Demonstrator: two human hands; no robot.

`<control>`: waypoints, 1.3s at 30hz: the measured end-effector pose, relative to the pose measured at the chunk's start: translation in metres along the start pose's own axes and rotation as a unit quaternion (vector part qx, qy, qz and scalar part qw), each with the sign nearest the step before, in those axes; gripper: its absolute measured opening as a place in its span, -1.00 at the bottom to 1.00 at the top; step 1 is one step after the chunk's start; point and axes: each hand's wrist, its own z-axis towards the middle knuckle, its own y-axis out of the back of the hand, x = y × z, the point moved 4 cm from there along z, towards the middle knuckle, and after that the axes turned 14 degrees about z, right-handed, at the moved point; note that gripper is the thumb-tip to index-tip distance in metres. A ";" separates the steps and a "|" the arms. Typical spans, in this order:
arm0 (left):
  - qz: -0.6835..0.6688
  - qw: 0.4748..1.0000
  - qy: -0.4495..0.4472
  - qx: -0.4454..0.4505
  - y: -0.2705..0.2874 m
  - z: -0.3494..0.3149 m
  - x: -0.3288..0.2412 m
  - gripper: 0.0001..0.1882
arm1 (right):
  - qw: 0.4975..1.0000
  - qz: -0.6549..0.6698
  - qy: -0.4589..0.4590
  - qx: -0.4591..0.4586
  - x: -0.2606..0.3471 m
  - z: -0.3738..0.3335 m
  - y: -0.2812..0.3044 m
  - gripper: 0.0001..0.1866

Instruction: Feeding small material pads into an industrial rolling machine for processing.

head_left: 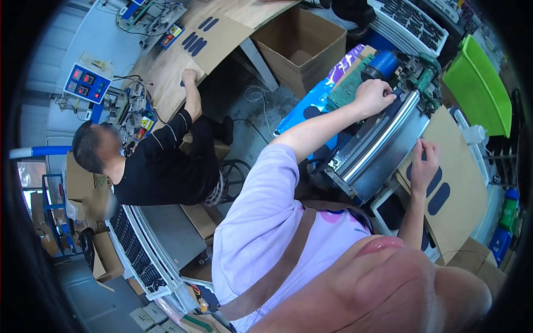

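My left hand [375, 98] reaches over the machine [383, 147], its fingers pinched together beside the shiny metal roller [383, 139]. Whatever is between those fingertips is too small to make out. Lower and to the right, my right hand [425, 166] is held with curled fingers at the machine's front edge, above a cardboard sheet [463, 188]. Any object in its grip is hidden. Dark oval pads [439, 198] lie on that sheet, one partly covered by the right hand.
At left, a co-worker in black sits at a wooden table [166, 75], one hand [190, 77] on it. Several dark pads [194, 43] lie on cardboard there. An open cardboard box [300, 47] stands beyond, a green bin [480, 89] at right, and a white rack [147, 255] lower left.
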 end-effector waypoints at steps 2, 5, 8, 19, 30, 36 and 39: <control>0.004 1.000 -0.008 -0.024 0.009 -0.006 -0.005 -0.79 | 1.000 0.011 -0.017 0.008 0.007 -0.005 0.004 -0.86; 0.025 0.995 -0.035 -0.091 0.019 -0.014 -0.010 -0.84 | 0.994 0.086 -0.038 0.048 0.023 -0.011 -0.001 -0.79; 0.043 0.986 -0.059 -0.151 0.030 -0.029 -0.023 -0.87 | 0.981 0.160 -0.063 0.094 0.035 -0.018 -0.008 -0.71; 0.125 0.872 -0.445 -0.160 0.023 -0.102 -0.151 -0.81 | 0.318 0.914 -0.245 0.061 0.001 -0.025 0.006 -0.39; 0.060 0.864 -0.499 -0.034 0.000 -0.119 -0.195 -0.74 | 0.613 0.767 -0.130 -0.138 -0.201 -0.017 0.193 -0.46; 0.088 0.892 -0.441 -0.039 0.011 -0.128 -0.188 -0.70 | 0.699 0.590 -0.307 -0.261 -0.241 -0.041 0.242 -0.49; 0.094 0.901 -0.421 -0.044 0.015 -0.129 -0.177 -0.68 | 0.732 0.457 -0.372 -0.342 -0.243 -0.055 0.251 -0.49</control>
